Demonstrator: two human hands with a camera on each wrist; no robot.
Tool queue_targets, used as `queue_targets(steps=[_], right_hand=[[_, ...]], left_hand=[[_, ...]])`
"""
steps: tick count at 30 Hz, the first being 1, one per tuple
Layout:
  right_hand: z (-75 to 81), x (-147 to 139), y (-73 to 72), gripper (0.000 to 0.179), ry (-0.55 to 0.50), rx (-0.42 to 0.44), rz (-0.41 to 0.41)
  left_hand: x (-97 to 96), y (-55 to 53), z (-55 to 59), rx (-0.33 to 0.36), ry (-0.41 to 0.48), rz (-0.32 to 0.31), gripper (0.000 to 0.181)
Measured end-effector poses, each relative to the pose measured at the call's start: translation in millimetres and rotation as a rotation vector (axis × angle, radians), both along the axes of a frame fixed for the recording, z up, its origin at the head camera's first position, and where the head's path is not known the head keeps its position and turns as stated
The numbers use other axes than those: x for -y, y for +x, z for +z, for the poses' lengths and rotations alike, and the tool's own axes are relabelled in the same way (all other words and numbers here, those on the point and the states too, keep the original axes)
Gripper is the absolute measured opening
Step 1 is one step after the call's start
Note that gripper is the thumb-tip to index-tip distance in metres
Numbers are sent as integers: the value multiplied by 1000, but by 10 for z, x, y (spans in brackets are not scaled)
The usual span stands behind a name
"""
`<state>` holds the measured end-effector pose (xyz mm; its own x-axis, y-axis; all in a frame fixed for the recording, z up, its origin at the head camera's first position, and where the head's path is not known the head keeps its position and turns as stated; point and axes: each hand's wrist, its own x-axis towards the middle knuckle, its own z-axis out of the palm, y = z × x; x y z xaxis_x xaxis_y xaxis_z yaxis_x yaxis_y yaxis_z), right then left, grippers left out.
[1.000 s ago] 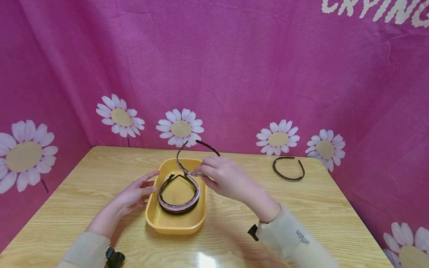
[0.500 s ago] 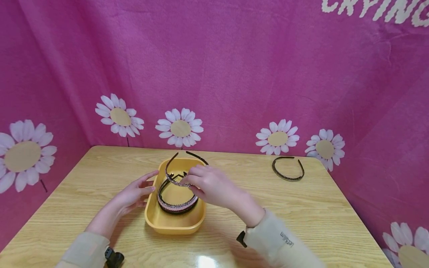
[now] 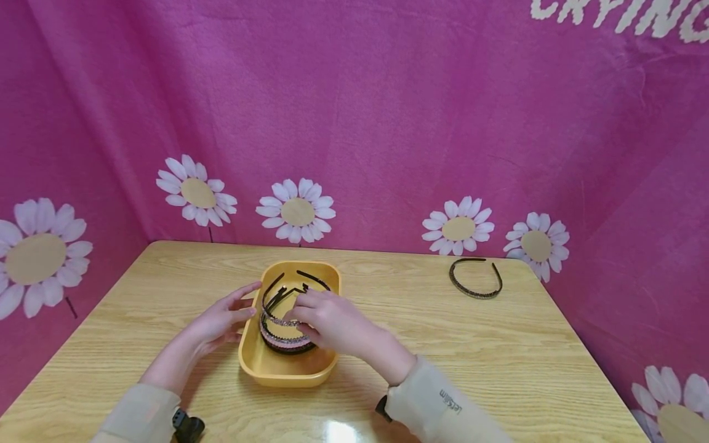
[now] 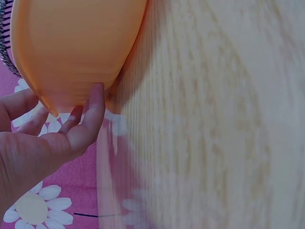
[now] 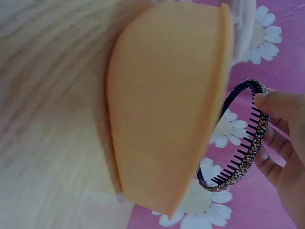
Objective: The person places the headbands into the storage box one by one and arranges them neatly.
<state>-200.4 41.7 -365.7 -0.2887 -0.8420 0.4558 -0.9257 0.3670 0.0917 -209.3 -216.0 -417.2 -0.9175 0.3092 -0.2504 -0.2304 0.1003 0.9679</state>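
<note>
My right hand pinches a glittery toothed headband between thumb and fingers. It holds the headband over the yellow plastic tub, its two ends pointing away from me. Lower in the tub lie more headbands, pink and black, stacked together and partly hidden by that hand. My left hand is at the tub's left side. In the left wrist view its fingertips touch the outer wall of the tub, and the fingers are only loosely bent.
Another dark glittery headband lies on the wooden table near the back right corner. A pink cloth printed with daisies hangs behind the table and along both sides.
My right hand has moved left and toward me, lowering the headband from above the tub's back edge to over the stacked headbands. My left hand stays at the tub's side.
</note>
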Motion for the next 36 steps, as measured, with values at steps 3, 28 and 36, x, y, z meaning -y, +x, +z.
queue_targets(steps=[3, 28, 36], right_hand=[[-47, 26, 9, 21, 11, 11, -6], [-346, 140, -39, 21, 85, 44, -53], [-372, 146, -44, 23, 84, 35, -51]], left_hand=[[0, 2, 3, -1, 4, -2, 60], [23, -13, -23, -12, 29, -32, 61], [19, -9, -13, -15, 13, -26, 60]])
